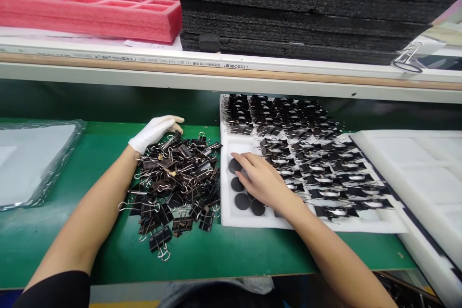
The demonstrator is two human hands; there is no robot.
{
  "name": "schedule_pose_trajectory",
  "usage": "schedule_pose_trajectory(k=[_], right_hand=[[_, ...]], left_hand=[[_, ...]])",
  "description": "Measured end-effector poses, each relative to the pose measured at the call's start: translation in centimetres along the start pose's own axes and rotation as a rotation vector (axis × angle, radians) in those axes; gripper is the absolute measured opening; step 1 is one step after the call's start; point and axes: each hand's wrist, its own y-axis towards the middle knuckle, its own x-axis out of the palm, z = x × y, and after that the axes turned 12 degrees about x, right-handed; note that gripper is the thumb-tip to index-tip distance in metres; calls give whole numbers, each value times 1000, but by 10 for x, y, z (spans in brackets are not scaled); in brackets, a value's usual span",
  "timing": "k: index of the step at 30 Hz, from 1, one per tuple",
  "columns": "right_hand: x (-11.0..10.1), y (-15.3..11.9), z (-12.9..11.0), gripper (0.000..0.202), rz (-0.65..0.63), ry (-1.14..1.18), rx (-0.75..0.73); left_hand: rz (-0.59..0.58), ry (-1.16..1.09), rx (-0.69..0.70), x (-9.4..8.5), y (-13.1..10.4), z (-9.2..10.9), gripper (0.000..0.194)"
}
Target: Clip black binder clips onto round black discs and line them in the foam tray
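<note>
My gloved left hand [156, 131] rests with loosely curled fingers on the far edge of the binder clip pile [175, 180], holding nothing I can make out. My bare right hand [262, 180] lies flat and empty on the black discs [242, 200] at the white foam tray's [231, 219] near left corner, just right of the pile.

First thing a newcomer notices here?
Probably the loose pile of black binder clips mid-bench on the green mat, with the white-gloved left hand resting on its far edge. Just right of it, the bare right hand lies over black round discs in a white foam tray whose other rows are packed with clips. On the shelf above sit a pink foam tray and stacked black foam sheets.
</note>
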Motion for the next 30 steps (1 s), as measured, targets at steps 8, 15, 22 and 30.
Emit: schedule_pose_trajectory(k=[8,15,22,30], right_hand=[[0,-1,0,42,5,-1,9],[2,-1,0,44,-17,-33,-8],[-1,-1,-1,45,-11,-15,5],[1,-1,0,46,-20,-8,-12]], left_hand=[[1,4,-7,3,-1,9,68],[1,-6,-5,1,-1,4,66],[-5,-36,-3,0,-1,1,67],[-3,2,-3,1,-1,3,70]])
